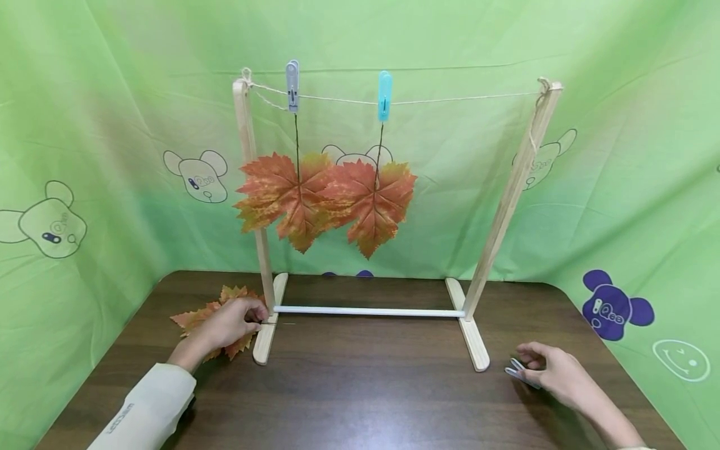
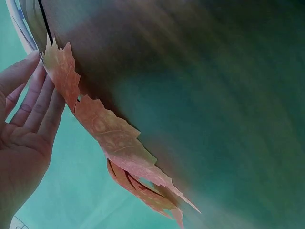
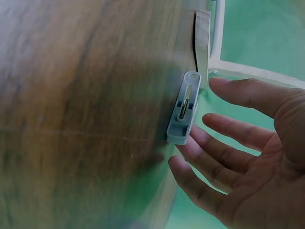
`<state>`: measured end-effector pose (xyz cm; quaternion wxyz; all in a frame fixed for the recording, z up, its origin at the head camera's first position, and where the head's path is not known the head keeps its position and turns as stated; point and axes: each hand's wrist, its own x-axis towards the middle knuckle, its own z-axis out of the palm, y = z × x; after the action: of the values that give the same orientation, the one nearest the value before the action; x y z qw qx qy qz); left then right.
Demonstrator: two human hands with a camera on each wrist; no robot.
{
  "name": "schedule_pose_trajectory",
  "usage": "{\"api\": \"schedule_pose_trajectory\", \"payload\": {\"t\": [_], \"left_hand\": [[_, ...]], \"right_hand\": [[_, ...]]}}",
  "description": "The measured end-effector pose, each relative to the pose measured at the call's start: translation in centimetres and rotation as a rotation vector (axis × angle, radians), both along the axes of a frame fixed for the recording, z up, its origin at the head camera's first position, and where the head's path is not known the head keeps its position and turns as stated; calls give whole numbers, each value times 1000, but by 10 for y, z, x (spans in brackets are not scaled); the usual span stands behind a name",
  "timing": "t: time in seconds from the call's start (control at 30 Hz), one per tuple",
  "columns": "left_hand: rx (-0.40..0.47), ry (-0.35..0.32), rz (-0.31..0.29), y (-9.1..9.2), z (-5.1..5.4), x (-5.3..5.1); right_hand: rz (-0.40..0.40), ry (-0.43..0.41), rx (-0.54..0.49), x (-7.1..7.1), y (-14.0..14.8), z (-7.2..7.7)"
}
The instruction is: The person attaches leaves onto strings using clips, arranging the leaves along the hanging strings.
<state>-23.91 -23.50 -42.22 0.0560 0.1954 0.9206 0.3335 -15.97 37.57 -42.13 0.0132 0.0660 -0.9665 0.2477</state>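
On the table at left, an orange artificial maple leaf (image 1: 194, 317) lies partly beneath my left hand (image 1: 233, 322). Thumb and fingertips pinch its thin stem, which pokes out over the stand's left foot. The left wrist view shows the leaf (image 2: 107, 124) edge-on beside the fingers. At right, my right hand (image 1: 562, 375) is around a grey clothespin (image 3: 184, 109) on the table. Its thumb is apart from the clothespin and the loosely bent fingers are beside it; whether they touch it I cannot tell.
A wooden stand (image 1: 503, 212) with a white crossbar (image 1: 368, 311) carries a string (image 1: 450, 100). Two similar leaves hang there, one from a grey clothespin (image 1: 292, 86), another from a blue clothespin (image 1: 385, 95). Green printed cloth (image 1: 101, 125) surrounds the brown table (image 1: 360, 387).
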Motion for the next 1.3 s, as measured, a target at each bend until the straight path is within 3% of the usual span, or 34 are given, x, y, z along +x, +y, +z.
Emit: {"api": "schedule_pose_trajectory", "payload": {"t": [0.47,0.7,0.83,1.07,1.3], "left_hand": [[10,-46,6,-1,-2,-3],[-2,-25,-18,-1,-1,-4],[-1,-34,-42,-1,2,-4],[-17,15,-79,-2,6,-2],[-29,-6,-85,-2,10,0]], "right_hand": [[-3,-25,84,-8,-11,0],[8,-81,128,-14,-17,0],[38,-101,166,-19,-18,3],[128,-152,196,-32,-19,9],[152,-150,208,-36,-21,10]]}}
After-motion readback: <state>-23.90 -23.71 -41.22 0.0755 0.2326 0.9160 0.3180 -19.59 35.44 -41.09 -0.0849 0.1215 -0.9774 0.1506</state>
